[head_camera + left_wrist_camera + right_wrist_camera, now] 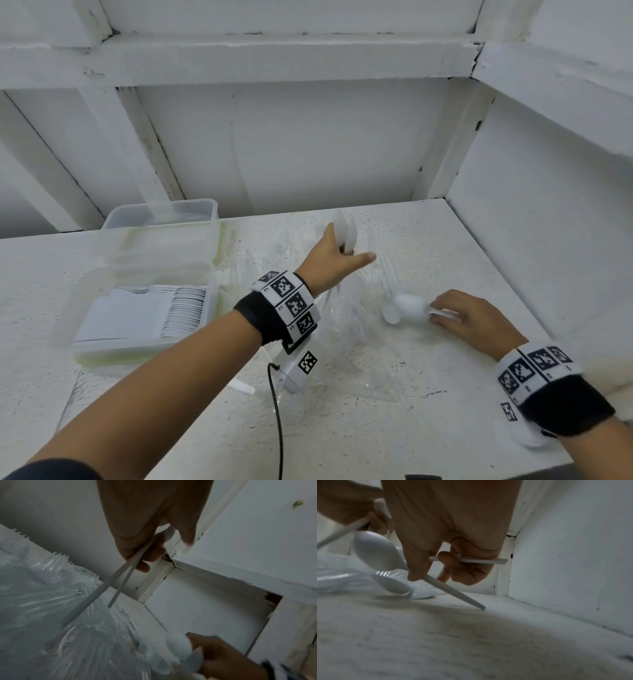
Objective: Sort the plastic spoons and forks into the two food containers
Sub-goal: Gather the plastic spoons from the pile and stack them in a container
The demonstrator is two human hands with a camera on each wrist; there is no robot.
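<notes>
The right hand (474, 317) rests low on the bench (342, 428), fingers curled round white spoons (406, 306). Farther out, the left hand (334, 260) is raised over loose clear forks (346, 308), gripping two spoon handles (123, 573). At the left stand two food containers (144, 308), the nearer holding stacked spoons.

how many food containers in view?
2. The near container sits at the table's left and holds stacked white cutlery; the far container sits right behind it. None seem hidden.
</notes>
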